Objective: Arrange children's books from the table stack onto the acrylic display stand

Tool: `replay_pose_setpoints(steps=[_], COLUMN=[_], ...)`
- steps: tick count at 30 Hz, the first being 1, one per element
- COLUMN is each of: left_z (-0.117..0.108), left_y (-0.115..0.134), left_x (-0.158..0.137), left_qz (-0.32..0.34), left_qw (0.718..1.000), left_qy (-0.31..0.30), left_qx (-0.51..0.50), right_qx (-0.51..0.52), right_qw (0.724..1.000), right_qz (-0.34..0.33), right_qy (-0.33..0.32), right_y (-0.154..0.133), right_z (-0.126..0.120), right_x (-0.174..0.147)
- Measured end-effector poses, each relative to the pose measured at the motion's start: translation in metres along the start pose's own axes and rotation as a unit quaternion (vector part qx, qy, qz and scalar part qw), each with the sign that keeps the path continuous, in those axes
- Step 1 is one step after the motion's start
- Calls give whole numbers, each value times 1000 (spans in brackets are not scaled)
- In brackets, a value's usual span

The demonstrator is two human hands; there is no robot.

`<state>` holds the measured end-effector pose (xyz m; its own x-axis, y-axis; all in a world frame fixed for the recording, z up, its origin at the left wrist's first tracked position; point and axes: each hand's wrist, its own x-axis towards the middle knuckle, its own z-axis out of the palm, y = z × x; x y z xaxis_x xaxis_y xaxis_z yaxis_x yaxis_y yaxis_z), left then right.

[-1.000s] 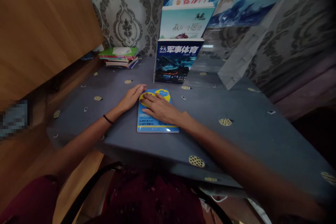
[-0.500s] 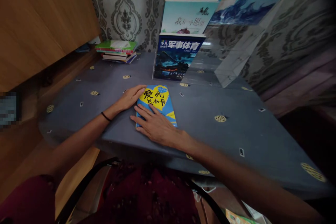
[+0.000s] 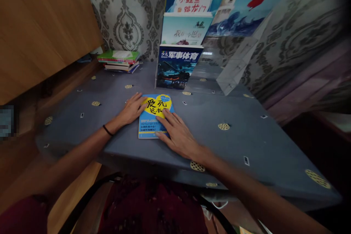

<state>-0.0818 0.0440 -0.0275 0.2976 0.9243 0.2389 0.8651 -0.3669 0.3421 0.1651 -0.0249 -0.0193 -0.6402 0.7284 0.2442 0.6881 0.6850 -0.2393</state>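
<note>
A blue book (image 3: 149, 126) with a yellow heart and black characters on its cover lies closed on the cloth-covered table (image 3: 203, 117), near the front edge. My left hand (image 3: 133, 107) rests at the book's upper left side, fingers stretched out, the fingertips touching the cover's edge. Across the right part of the cover lies my right hand (image 3: 178, 133), flat with its fingers spread. It hides the book's lower right corner and part of the title.
Behind the book stands a clear display rack (image 3: 233, 67) holding several books, among them a dark blue one (image 3: 175, 71) at the bottom. A stack of books (image 3: 120, 60) sits at the back left. Wooden cabinet (image 3: 46, 29) on the left.
My right hand has slid across the cover toward the right, uncovering the lower left text. My left hand stays by the book's left side. The camera view has tilted up slightly.
</note>
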Motion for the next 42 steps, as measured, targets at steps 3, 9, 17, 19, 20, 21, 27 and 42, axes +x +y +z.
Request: replay_pose_setpoints(steps=[3,9,17,19,20,21,27,42], left_z=[2,-1,1,2,2,2,-8,-33], left_y=[4,11,5,12,17,23,50,85], left_x=[-2,-1,6,8,9,10,8,30], left_qz=[-34,-26,-77,-128,-160,-189,-248,-140], left_qw=[999,999,932,863,822,781,634,618], left_qy=[7,24,80,102,114,118,5,195], left_qx=[28,-17,-345,-478,-535,-583,-733,-748], right_qx=[23,64,100,108,112,118,157,321], right_qw=[998,995,992,990,989,989,983,887], right_qz=[59,76,57,56,58,60,70,69], right_qy=[1,-2,50,66,71,71,72,324], right_y=[14,31,35,36,36,36,35,29], right_z=[0,4,15,15,15,14,12,-33], right_x=[4,18,15,14,13,13,14,46])
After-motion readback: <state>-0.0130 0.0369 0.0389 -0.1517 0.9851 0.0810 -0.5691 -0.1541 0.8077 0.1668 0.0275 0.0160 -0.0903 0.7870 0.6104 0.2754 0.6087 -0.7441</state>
